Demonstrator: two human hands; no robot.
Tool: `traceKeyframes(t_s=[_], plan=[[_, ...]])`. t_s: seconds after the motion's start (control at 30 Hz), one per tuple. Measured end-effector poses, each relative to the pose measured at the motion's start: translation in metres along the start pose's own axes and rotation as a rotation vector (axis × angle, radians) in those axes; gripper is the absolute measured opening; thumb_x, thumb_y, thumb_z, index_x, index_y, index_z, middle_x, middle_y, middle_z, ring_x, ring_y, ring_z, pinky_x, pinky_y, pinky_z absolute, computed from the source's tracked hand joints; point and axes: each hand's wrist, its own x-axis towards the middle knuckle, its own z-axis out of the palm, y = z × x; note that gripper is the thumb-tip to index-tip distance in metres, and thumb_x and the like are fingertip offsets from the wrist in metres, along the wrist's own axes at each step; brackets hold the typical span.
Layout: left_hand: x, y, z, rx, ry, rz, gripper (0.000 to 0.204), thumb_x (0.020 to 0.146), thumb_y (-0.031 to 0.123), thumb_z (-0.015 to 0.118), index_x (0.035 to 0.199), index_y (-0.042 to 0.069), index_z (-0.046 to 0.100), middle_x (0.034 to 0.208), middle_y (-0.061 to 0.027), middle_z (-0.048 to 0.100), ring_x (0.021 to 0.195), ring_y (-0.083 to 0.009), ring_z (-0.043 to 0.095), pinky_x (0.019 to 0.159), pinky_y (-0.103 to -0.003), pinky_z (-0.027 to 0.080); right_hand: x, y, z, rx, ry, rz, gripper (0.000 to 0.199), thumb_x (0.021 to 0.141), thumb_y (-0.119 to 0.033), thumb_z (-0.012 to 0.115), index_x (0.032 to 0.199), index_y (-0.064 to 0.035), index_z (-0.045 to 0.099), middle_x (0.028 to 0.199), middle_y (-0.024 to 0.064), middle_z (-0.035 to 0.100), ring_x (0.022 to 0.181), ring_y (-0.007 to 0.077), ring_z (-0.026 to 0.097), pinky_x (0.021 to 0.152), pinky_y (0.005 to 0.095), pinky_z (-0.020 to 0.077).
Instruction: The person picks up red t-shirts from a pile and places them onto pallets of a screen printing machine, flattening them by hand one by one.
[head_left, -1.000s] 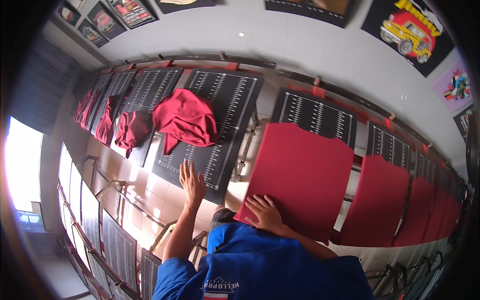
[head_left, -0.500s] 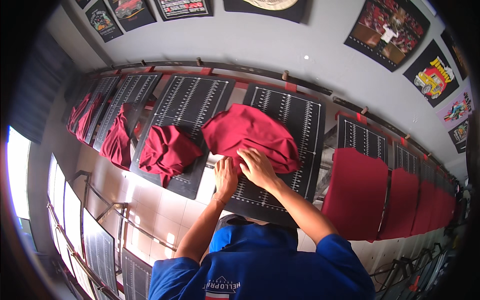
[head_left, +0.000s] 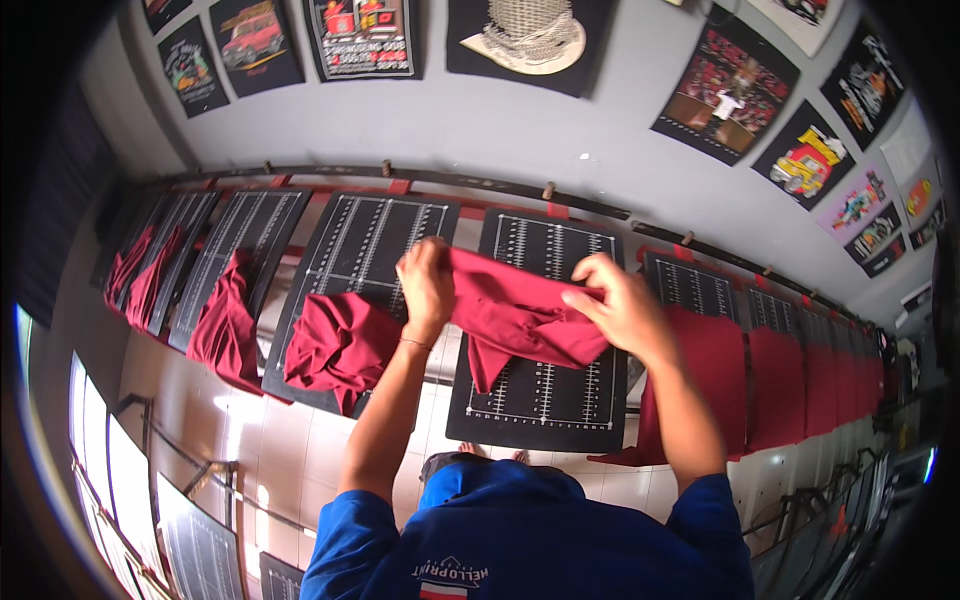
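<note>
A maroon cloth piece [head_left: 520, 315] is stretched between my two hands above a black board with white ruled marks [head_left: 540, 405]. My left hand [head_left: 425, 285] is closed on the cloth's left end, by its upper corner. The right end is pinched between the thumb and fingers of my right hand [head_left: 625, 310], which is slightly blurred. Between the hands the upper edge is pulled fairly straight, while the lower part hangs in folds over the board. Whether the cloth is a whole garment or a cut panel I cannot tell.
Left of me, a crumpled maroon cloth [head_left: 340, 345] lies on the neighbouring board [head_left: 375, 235], with more bunched cloths beyond. On the right, maroon cloths [head_left: 700, 380] lie flat over a row of boards. A dark rail [head_left: 460, 182] runs along the wall behind.
The cloth was heaped on the board with both hands together at its near edge. Now my hands are apart and farther forward, holding it up and stretched between them.
</note>
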Motion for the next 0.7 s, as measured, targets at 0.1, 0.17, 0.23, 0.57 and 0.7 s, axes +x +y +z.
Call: traceKeyframes(t_s=[0.1,0.17,0.23,0.57,0.7], plan=[[0.054,0.112,-0.079,-0.299,0.1,0.021,0.021,0.083,-0.009,0.052,0.101,-0.001,0.06,0.087,-0.022,0.065,0.083,-0.0433,0.066,0.07,-0.041,0.05,-0.05,-0.014,-0.071,-0.477,0.116,0.105,0.04,0.082,-0.022,0.079,0.115,-0.0045,0.063,0.092,0.0229,0.07,0.089,0.0415,0.068,0.078,0.0478,0.0542],[0.075,0.16,-0.121,-0.46,0.154,0.171,0.018,0.089,-0.007,0.05,0.103,-0.002,0.06,0.081,-0.0122,0.065,0.068,-0.0244,0.064,0.063,-0.031,0.049,-0.08,0.0,-0.084,-0.632,0.335,0.146,0.025,0.084,-0.008,0.065,0.109,-0.0034,0.066,0.092,0.023,0.068,0.086,0.0419,0.067,0.076,0.0483,0.0537],[0.091,0.211,-0.154,-0.89,0.057,0.117,0.015,0.097,-0.003,0.048,0.107,-0.001,0.06,0.075,0.0003,0.061,0.055,-0.0071,0.055,0.05,-0.021,0.043,-0.109,0.015,-0.091,-0.601,0.656,0.166,0.021,0.085,-0.004,0.059,0.106,-0.0023,0.066,0.09,0.0208,0.067,0.084,0.0392,0.066,0.075,0.046,0.0526],[0.224,0.267,-0.197,-1.008,-0.167,0.076,0.02,0.105,0.019,0.05,0.101,0.004,0.063,0.075,-0.0021,0.064,0.056,-0.0068,0.056,0.046,-0.02,0.04,-0.13,0.006,-0.193,0.292,0.779,0.083,0.023,0.102,-0.021,0.062,0.109,0.0001,0.066,0.102,-0.0029,0.064,0.095,0.0078,0.057,0.089,0.0243,0.046],[0.265,0.251,-0.132,-1.303,-0.201,0.167,0.032,0.109,0.024,0.043,0.128,0.002,0.057,0.109,-0.0088,0.069,0.105,-0.023,0.068,0.105,-0.04,0.048,-0.045,0.032,-0.243,0.574,0.764,-0.226,0.054,0.102,-0.034,0.06,0.143,0.0008,0.052,0.142,0.0136,0.056,0.129,0.0156,0.051,0.11,0.0281,0.0365]])
